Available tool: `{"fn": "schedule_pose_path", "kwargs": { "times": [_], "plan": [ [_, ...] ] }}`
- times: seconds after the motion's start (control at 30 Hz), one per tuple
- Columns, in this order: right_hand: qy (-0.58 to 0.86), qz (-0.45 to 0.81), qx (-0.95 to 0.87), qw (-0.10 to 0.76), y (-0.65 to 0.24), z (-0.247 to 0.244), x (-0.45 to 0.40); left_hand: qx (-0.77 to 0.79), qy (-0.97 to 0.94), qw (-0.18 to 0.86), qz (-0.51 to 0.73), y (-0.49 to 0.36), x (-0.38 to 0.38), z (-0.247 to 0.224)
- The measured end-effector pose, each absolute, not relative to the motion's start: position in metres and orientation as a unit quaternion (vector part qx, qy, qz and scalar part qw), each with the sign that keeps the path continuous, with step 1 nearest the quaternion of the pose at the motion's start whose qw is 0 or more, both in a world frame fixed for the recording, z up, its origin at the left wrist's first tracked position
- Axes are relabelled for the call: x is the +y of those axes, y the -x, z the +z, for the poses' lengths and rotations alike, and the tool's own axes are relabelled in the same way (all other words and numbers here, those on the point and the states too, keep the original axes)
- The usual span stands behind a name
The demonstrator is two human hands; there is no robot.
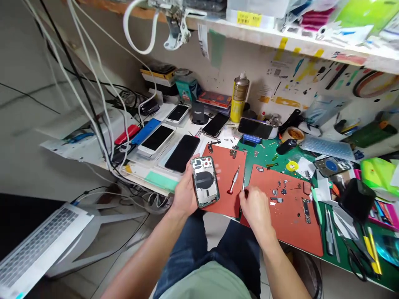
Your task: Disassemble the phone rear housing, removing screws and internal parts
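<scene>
My left hand (184, 191) grips an opened phone housing (205, 181) by its edge and holds it up over the front of the bench. Its inside faces me, with a dark rounded patch in the middle and bare metal around it. My right hand (256, 207) is pinched at the lower end of a slim metal tool (244, 177), between two reddish mats; the fingertips are partly hidden. Left of that tool, a small screwdriver (234, 180) lies on the left mat (222, 203). Several tiny phone parts (277, 199) are scattered over the right mat (293, 232).
Several phones (182, 153) lie along the left and back. A yellow spray can (240, 97) stands by the wall. Scissors (355, 253) and a grey-handled tool (329, 234) lie right. Cables (93, 95) hang at left, near a laptop (46, 245). A shelf (268, 35) overhangs the bench.
</scene>
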State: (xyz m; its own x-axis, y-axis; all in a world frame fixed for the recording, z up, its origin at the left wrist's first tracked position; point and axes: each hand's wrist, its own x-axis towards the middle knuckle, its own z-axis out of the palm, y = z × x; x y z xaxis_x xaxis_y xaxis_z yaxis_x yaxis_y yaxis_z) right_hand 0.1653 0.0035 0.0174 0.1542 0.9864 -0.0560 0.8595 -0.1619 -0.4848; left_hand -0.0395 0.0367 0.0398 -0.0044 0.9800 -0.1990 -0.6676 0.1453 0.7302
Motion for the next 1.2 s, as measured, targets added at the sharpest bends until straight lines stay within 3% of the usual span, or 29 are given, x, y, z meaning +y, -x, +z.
{"fn": "schedule_pose_path", "kwargs": {
  "times": [0.2, 0.43, 0.5, 0.67, 0.73, 1.2],
  "plan": [
    [0.77, 0.187, -0.604, 0.09, -0.154, 0.024, 0.021, 0.364, -0.224, 0.644, 0.635, 0.038, 0.045, 0.021],
    [0.809, 0.186, -0.547, 0.109, -0.156, 0.03, 0.012, 0.34, -0.237, 0.633, 0.654, 0.035, 0.04, 0.009],
    [0.817, 0.201, -0.516, 0.162, -0.162, 0.035, 0.0, 0.326, -0.25, 0.626, 0.663, 0.036, 0.037, 0.008],
    [0.688, 0.353, -0.367, 0.517, -0.16, 0.047, -0.049, 0.288, -0.31, 0.598, 0.68, 0.037, 0.025, 0.006],
    [0.629, 0.379, -0.357, 0.577, -0.15, 0.046, -0.066, 0.279, -0.326, 0.59, 0.684, 0.037, 0.02, 0.005],
    [0.608, 0.325, -0.364, 0.626, -0.103, 0.01, -0.069, 0.289, -0.421, 0.421, 0.75, 0.027, 0.007, -0.001]
  ]
}}
